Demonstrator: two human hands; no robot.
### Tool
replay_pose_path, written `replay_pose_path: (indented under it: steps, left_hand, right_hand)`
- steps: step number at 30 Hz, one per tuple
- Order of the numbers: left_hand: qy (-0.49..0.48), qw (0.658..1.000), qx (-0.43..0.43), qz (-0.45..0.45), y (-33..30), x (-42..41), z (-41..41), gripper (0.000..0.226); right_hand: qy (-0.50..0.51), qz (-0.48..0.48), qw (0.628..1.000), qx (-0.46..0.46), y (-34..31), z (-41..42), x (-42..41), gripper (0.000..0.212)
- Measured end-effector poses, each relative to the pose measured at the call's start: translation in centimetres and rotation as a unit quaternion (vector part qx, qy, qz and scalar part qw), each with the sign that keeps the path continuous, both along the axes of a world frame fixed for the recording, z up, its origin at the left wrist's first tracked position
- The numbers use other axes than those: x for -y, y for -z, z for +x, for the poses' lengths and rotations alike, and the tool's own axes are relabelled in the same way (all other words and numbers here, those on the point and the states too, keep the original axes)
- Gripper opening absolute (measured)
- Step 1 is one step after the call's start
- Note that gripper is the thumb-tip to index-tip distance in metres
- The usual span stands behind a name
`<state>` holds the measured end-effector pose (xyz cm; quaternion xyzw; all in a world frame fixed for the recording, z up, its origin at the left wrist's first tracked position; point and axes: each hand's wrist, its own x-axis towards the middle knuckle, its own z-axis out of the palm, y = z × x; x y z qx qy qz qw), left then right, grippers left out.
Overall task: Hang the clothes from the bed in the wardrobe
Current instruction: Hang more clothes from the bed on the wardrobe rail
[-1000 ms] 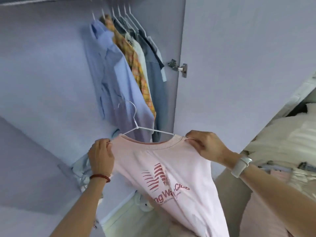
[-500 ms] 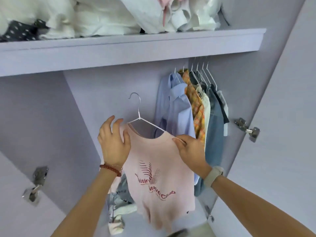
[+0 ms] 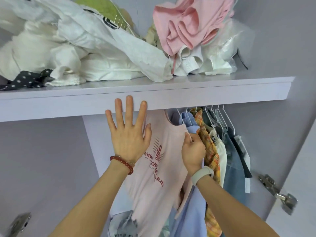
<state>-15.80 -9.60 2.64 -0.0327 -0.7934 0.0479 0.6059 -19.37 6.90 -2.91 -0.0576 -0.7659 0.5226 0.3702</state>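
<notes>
Both hands have risen to the rail since a moment ago. Her left hand (image 3: 128, 134) has let go of the pink T-shirt (image 3: 159, 168) and now spreads flat and wide, fingertips over the edge of the shelf (image 3: 222, 93). Her right hand (image 3: 193, 151) pinches the shirt's shoulder at the hanger's end. The shirt now hangs just left of the blue shirt (image 3: 189, 120) and the row of hanging clothes (image 3: 222, 151); its hook is hidden behind the shelf, so I judge it hung or nearly so. Bundled laundry (image 3: 82, 48) crowds the shelf above.
</notes>
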Motion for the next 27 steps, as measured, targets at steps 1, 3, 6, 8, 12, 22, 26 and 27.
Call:
replay_pose_path:
  steps: [1,3,6,8,12,22,26,27]
  left_hand:
    - [-0.006,1.0,-0.005,-0.003,0.1,0.1,-0.3,0.069]
    - [-0.009,1.0,-0.012,-0.005,0.3,0.3,-0.6,0.07]
    - [-0.012,1.0,-0.008,-0.012,0.2,0.4,-0.7,0.072]
    - [-0.012,1.0,0.007,-0.008,0.2,0.4,-0.4,0.073]
    - [-0.013,0.999,0.029,0.002,0.0,-0.1,0.3,0.074]
    - [0.135,0.968,0.176,0.118,7.2,-5.5,4.7,0.06]
    - [0.19,0.93,0.304,0.077,13.5,-8.4,7.8,0.05]
    - [0.207,0.914,0.341,0.075,15.3,-9.2,8.8,0.049]
  right_hand:
    - [0.006,-0.003,1.0,0.008,0.1,-0.7,0.2,0.032]
    - [0.019,-0.002,0.999,0.043,0.6,-2.0,0.5,0.025]
    - [0.024,0.022,0.995,0.095,2.2,-2.4,0.5,0.023]
    - [0.009,0.046,0.994,0.099,2.9,-2.1,0.1,0.023]
    - [-0.013,0.108,0.988,0.113,2.4,-1.6,-1.2,0.026]
    - [-0.04,0.296,0.954,0.025,4.9,9.2,-7.0,0.04]
    - [0.047,0.335,0.937,0.088,9.2,16.6,-10.8,0.038]
    - [0.068,0.331,0.934,0.116,10.7,18.8,-11.6,0.038]
